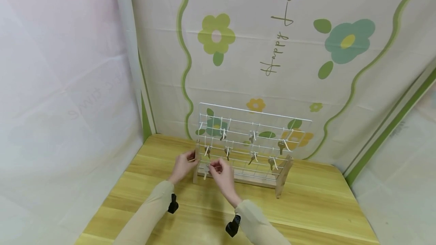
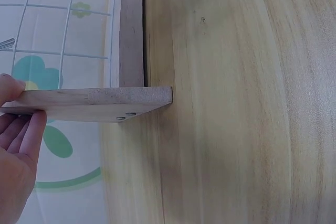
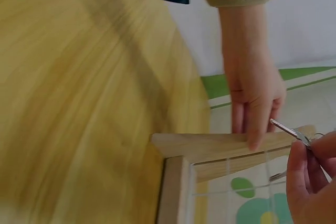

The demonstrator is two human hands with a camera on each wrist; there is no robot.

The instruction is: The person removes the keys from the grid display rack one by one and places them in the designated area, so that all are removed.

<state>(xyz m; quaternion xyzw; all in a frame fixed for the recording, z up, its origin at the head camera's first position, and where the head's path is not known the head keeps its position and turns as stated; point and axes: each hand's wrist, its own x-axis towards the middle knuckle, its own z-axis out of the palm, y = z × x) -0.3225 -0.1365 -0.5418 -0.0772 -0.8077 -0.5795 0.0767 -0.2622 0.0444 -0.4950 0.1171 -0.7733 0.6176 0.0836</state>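
Well, a printed curtain (image 1: 153,48) hangs behind the rack, its sideways lettering (image 1: 279,35) reading "Happy Life" above it. Under the rack spreads the wooden table (image 1: 190,224). The wire rack (image 1: 252,181) itself bears two rows of hanging keys (image 1: 281,147). At its left end, my left hand (image 1: 184,166) grips the wooden end post (image 2: 105,97), thumb opposite fingers. Just before its lower left, my right hand (image 1: 223,173) pinches a single key (image 3: 287,130), fingertips closed around it.

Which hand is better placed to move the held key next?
Probably the right hand: it pinches the key near the wire rack, while the left hand grips the rack's wooden side panel.
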